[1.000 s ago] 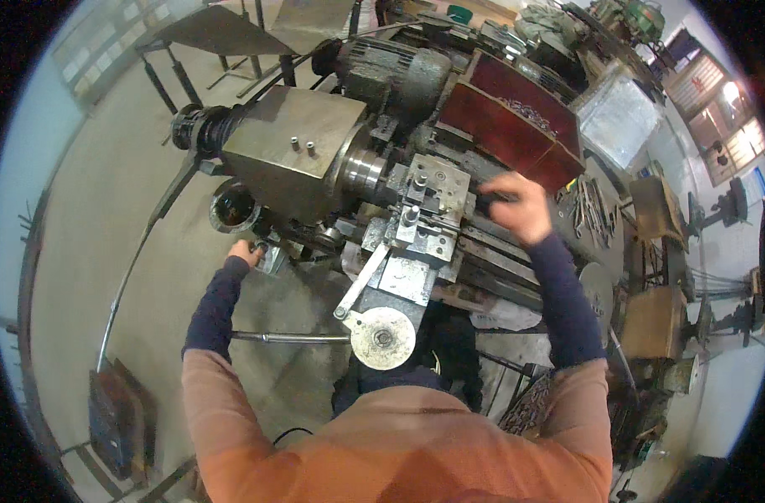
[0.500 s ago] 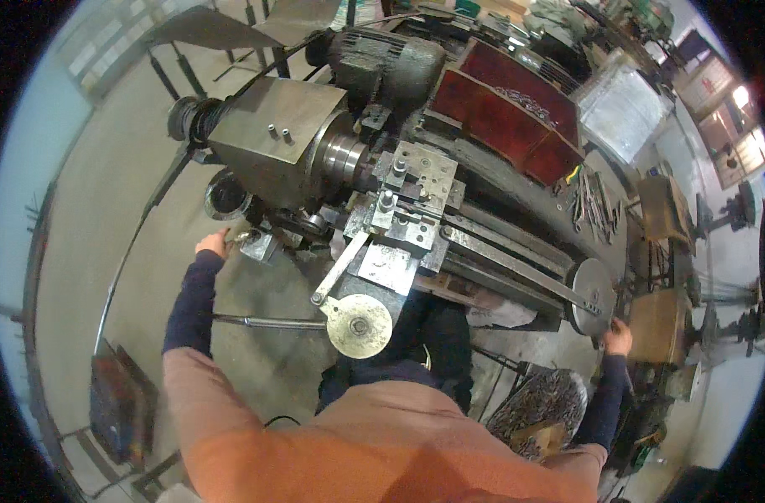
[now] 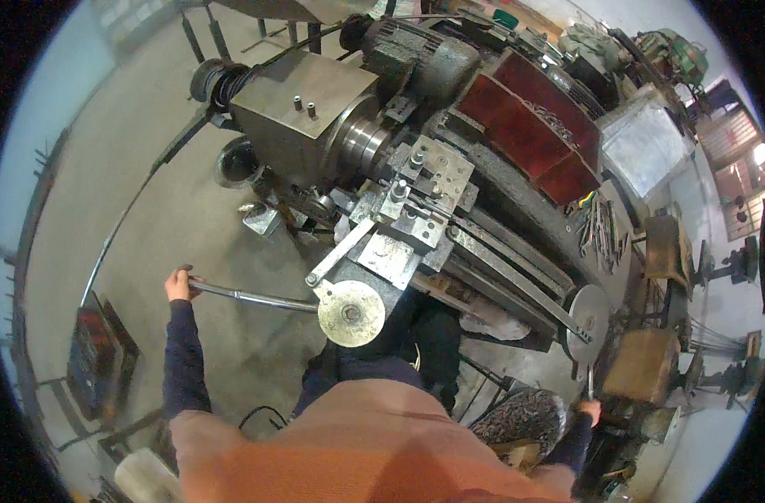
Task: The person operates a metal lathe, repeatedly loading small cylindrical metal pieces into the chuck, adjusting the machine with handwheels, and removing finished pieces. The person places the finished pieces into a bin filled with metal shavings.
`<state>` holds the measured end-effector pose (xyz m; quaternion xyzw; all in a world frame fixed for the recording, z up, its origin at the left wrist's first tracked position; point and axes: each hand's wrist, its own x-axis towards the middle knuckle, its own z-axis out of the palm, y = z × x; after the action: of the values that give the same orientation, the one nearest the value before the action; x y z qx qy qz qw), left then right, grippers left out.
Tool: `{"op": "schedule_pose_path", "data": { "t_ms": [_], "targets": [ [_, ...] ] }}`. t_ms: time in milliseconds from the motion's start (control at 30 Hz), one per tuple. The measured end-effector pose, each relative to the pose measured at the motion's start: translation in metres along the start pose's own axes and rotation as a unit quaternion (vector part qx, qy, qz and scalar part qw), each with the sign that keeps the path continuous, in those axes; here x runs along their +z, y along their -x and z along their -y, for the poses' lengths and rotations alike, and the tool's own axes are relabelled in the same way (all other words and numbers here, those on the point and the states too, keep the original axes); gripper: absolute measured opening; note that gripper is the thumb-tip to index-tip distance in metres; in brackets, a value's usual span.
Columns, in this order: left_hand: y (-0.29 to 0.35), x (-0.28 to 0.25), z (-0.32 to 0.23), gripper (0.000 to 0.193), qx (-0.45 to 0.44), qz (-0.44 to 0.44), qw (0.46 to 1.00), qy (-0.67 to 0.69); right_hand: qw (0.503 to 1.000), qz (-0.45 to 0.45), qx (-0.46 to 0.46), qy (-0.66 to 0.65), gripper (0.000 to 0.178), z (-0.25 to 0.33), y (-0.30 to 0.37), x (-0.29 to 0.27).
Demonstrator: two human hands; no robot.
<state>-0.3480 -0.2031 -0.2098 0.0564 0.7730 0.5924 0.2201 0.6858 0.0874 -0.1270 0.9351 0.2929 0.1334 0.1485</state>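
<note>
A small metal lathe stands before me, its spindle [image 3: 367, 142] at the left of a drilled tool block [image 3: 439, 178]. My left hand [image 3: 178, 285] is closed on the outer end of a long steel lever [image 3: 252, 298]. This lever runs to a pale round disc [image 3: 350, 313] at the front of the slide. On the right, my right hand [image 3: 591, 410] grips a short metal handle [image 3: 590, 381] below a grey disc [image 3: 587, 323]. A flat link bar [image 3: 516, 275] joins that disc to the slide.
Behind the bed are a dark red tray [image 3: 516, 126] with small metal parts and a motor [image 3: 424, 63]. Several tools [image 3: 602, 230] lie at the right. Dark metal shavings [image 3: 525, 423] sit low right; a dark box [image 3: 97, 360] stands on the floor at left.
My left hand has come from beside the small metal box under the spindle housing to the lever's end. My right hand has moved down with the handle, and the view has shifted slightly.
</note>
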Motion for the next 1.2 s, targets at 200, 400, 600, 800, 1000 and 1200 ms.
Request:
{"op": "schedule_pose_path", "data": {
  "t_ms": [200, 400, 600, 800, 1000, 1200],
  "targets": [
    [0.003, -0.008, -0.009, 0.031, 0.029, -0.075, 0.995, 0.051, 0.984, 0.053, -0.098, -0.139, 0.030, -0.011, 0.125, -0.014],
    [-0.003, 0.019, -0.027, 0.029, 0.033, -0.120, 0.988, 0.088, 0.974, 0.039, -0.094, -0.201, 0.030, -0.003, 0.153, -0.024],
    [-0.008, 0.028, -0.027, 0.027, 0.063, -0.113, 0.987, 0.094, 0.970, 0.092, -0.102, -0.200, 0.037, -0.003, 0.158, -0.040],
    [-0.018, 0.025, -0.021, 0.023, 0.073, -0.122, 0.983, 0.114, 0.976, 0.080, -0.087, -0.180, 0.037, -0.004, 0.155, -0.030],
    [0.013, 0.043, -0.031, 0.026, -0.018, -0.186, 0.956, 0.224, 0.981, 0.000, -0.091, -0.173, 0.034, 0.001, 0.162, -0.039],
    [-0.031, 0.094, -0.031, 0.016, -0.055, -0.251, 0.947, 0.192, 0.983, -0.033, -0.128, -0.127, 0.041, -0.006, 0.055, -0.002]
  ]
}}
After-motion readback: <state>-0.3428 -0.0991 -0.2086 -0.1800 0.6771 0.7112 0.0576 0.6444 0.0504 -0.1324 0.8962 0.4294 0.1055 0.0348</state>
